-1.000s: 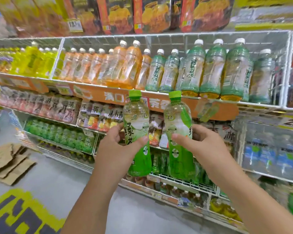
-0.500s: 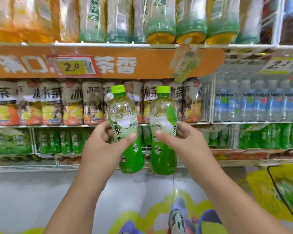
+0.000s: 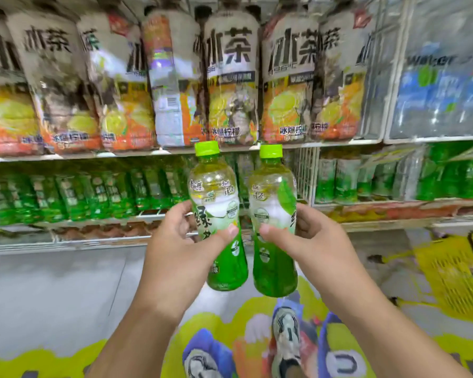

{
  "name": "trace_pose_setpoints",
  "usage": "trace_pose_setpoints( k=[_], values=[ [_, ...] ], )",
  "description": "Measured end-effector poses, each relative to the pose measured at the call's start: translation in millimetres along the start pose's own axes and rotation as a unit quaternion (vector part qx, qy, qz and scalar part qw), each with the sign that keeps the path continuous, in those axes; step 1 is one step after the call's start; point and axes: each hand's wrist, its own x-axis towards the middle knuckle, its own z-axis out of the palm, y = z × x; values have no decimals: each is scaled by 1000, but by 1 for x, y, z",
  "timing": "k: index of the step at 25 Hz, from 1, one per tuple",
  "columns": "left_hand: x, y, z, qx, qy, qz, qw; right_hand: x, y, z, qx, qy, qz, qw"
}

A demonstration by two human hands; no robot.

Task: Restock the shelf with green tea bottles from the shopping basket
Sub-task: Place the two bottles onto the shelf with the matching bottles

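At centre frame you hold two green tea bottles upright and side by side, lime caps up, clear shoulders over green labels; your left hand (image 3: 175, 257) grips the left bottle (image 3: 219, 214), your right hand (image 3: 309, 241) the right bottle (image 3: 273, 219), thumbs in front, fingers curled behind and mostly hidden; the shelf (image 3: 93, 156) behind is blurred; the yellow basket (image 3: 448, 274) is cut off at right.

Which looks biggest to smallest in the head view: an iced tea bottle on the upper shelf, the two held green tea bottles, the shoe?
1. Iced tea bottle, top cropped.
2. Left-hand green tea bottle and right-hand green tea bottle: alike, unranked.
3. Shoe, partly cut off.
Differing nearness to the camera makes true sizes unsure.
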Motion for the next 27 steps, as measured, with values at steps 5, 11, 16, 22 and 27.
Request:
trace_pose_setpoints(
  k=[5, 11, 16, 22, 27],
  values=[
    [41, -61, 35, -1, -26, -22, 999, 37, 60, -17, 16, 22, 19, 999],
    [114, -117, 93, 35, -37, -24, 998, 99, 120, -40, 26, 53, 13, 998],
    [176, -134, 134, 111, 16, 20, 993, 165, 154, -55, -15, 80, 1, 997],
    [234, -136, 166, 155, 51, 41, 986, 244, 179, -64, -111, 121, 2, 986],
    [264, -140, 174, 133, 61, 35, 989, 297, 190, -60, -85, 134, -7, 987]
  ],
)
